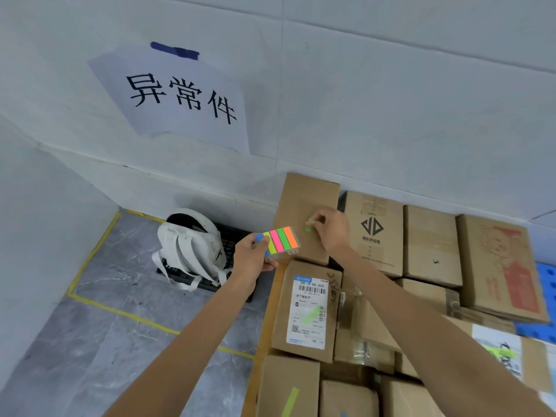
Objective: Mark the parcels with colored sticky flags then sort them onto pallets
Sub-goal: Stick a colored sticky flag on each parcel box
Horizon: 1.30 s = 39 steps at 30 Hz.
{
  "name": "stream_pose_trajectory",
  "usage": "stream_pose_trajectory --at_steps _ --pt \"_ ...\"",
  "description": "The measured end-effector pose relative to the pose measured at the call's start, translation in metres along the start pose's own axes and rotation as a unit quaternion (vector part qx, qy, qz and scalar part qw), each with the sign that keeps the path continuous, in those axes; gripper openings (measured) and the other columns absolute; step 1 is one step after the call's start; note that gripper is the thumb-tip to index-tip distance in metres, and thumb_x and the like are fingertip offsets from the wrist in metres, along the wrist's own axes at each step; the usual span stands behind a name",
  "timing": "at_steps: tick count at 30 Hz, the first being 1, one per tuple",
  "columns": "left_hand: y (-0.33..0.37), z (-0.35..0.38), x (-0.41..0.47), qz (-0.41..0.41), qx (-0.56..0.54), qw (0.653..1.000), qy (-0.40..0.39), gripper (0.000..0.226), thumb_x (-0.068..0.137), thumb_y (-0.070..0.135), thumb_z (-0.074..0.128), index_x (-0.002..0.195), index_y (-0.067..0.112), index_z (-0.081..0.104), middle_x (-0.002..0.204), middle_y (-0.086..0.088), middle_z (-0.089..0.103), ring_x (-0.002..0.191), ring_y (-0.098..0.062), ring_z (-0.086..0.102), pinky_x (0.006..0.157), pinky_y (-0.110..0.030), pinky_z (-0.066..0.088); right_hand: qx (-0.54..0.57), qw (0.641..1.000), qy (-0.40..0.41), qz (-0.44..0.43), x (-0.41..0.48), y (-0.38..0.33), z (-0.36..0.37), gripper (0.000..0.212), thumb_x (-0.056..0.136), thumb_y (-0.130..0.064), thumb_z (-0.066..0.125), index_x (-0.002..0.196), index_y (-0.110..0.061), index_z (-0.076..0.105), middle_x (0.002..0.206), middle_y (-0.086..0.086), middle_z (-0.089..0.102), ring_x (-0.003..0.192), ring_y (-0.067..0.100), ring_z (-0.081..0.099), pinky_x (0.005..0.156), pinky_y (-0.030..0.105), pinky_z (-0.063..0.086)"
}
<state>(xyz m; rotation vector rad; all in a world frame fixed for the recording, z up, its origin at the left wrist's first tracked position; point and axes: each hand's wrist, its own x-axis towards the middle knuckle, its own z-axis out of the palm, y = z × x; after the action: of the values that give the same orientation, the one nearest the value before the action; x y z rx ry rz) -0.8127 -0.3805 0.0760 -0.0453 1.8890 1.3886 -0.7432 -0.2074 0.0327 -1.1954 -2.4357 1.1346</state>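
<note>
Flag pad (281, 240): my left hand (251, 255) grips it.
Green flag (309, 224): my right hand (331, 231) pinches it at a parcel (304, 194).
Sign (180, 97): "异常件".

backpack (192, 245) left of parcels (373, 296); sign (180, 97) on wall (391, 100) above.

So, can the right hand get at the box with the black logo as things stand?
Probably yes: the right hand, pinching a green flag, is right beside the logo box, and nothing lies between them.
</note>
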Motion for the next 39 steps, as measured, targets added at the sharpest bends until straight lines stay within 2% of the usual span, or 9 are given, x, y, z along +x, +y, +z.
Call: stream_pose_trajectory --at_steps 3,9,14,17,21,23,30,36,39 --pt "0.001 0.005 0.000 -0.003 -0.001 1.000 -0.003 0.010 0.098 0.016 0.046 0.094 0.008 0.051 0.082 -0.014 0.056 0.034 -0.006 0.053 0.042 -0.017 0.050 -0.042 0.999 0.003 -0.020 0.002 0.004 0.003 0.002 0.081 -0.011 0.067 0.079 -0.010 0.068 0.083 0.004 0.065 0.074 0.016 0.053 0.066 0.027 0.039" --pt "-0.002 0.015 -0.001 0.000 0.009 1.000 -0.014 0.011 0.098 0.018 0.047 0.092 0.010 0.051 0.077 -0.013 0.057 0.034 -0.006 0.053 0.043 -0.018 0.050 -0.048 0.999 -0.013 0.007 0.016 0.005 -0.001 0.026 0.080 -0.008 0.068 0.102 -0.011 0.055 0.075 0.003 0.054 0.070 0.017 0.051 0.066 0.031 0.043" --pt "0.004 0.015 -0.021 -0.005 -0.003 1.000 -0.028 0.013 0.097 0.018 0.049 0.104 0.008 0.052 0.079 -0.014 0.058 0.033 -0.005 0.051 0.041 -0.016 0.048 0.014 0.998 -0.023 0.050 0.016 -0.011 -0.024 0.024 0.087 0.005 0.047 0.108 -0.002 0.055 0.073 0.001 0.055 0.070 0.019 0.054 0.063 0.028 0.050" --pt "0.016 0.014 -0.044 0.000 -0.011 0.997 -0.079 0.015 0.098 0.021 0.046 0.106 0.012 0.056 0.070 -0.009 0.061 0.041 -0.007 0.056 0.045 -0.016 0.050 0.070 0.997 0.007 -0.036 -0.031 -0.043 -0.059 0.016 0.090 0.000 0.048 0.098 -0.001 0.061 0.080 -0.006 0.057 0.068 0.003 0.048 0.063 0.011 0.041" --pt "0.035 0.021 -0.078 -0.024 -0.065 0.983 -0.168 0.024 0.100 0.018 0.042 0.114 0.003 0.054 0.071 -0.015 0.063 0.049 -0.016 0.064 0.045 -0.023 0.052 -0.056 0.968 0.011 -0.245 -0.121 -0.055 -0.097 0.025 0.090 -0.021 0.057 0.114 -0.016 0.064 0.104 -0.001 0.059 0.097 0.012 0.048 0.087 0.022 0.035" --pt "0.043 0.028 -0.093 -0.014 -0.064 0.974 -0.218 0.028 0.100 0.018 0.040 0.113 -0.002 0.054 0.074 -0.016 0.064 0.052 -0.019 0.065 0.046 -0.025 0.053 -0.146 0.946 0.030 -0.287 -0.143 -0.045 -0.105 0.034 0.087 -0.030 0.057 0.119 -0.020 0.060 0.117 0.002 0.055 0.111 0.019 0.045 0.094 0.031 0.037" --pt "0.050 0.056 -0.136 0.010 -0.009 0.946 -0.325 0.031 0.101 0.022 0.038 0.102 -0.001 0.059 0.075 -0.015 0.067 0.064 -0.022 0.069 0.058 -0.027 0.057 -0.207 0.934 0.065 -0.283 -0.160 -0.032 -0.138 0.036 0.084 -0.022 0.066 0.119 -0.016 0.061 0.126 0.009 0.055 0.128 0.033 0.041 0.105 0.048 0.036" --pt "0.045 0.067 -0.153 -0.008 -0.012 0.939 -0.343 0.029 0.101 0.018 0.036 0.104 0.000 0.057 0.083 -0.018 0.067 0.066 -0.021 0.069 0.060 -0.026 0.057 -0.206 0.922 0.106 -0.311 -0.170 -0.021 -0.147 0.023 0.074 -0.015 0.075 0.097 -0.015 0.072 0.116 0.008 0.064 0.117 0.037 0.052 0.097 0.048 0.043" --pt "0.044 0.069 -0.155 -0.016 -0.014 0.938 -0.346 0.029 0.101 0.016 0.033 0.108 0.000 0.057 0.082 -0.017 0.067 0.066 -0.021 0.069 0.058 -0.026 0.056 -0.167 0.926 0.117 -0.316 -0.175 -0.021 -0.152 0.021 0.073 -0.014 0.076 0.093 -0.017 0.072 0.106 0.003 0.065 0.111 0.028 0.054 0.093 0.041 0.044"
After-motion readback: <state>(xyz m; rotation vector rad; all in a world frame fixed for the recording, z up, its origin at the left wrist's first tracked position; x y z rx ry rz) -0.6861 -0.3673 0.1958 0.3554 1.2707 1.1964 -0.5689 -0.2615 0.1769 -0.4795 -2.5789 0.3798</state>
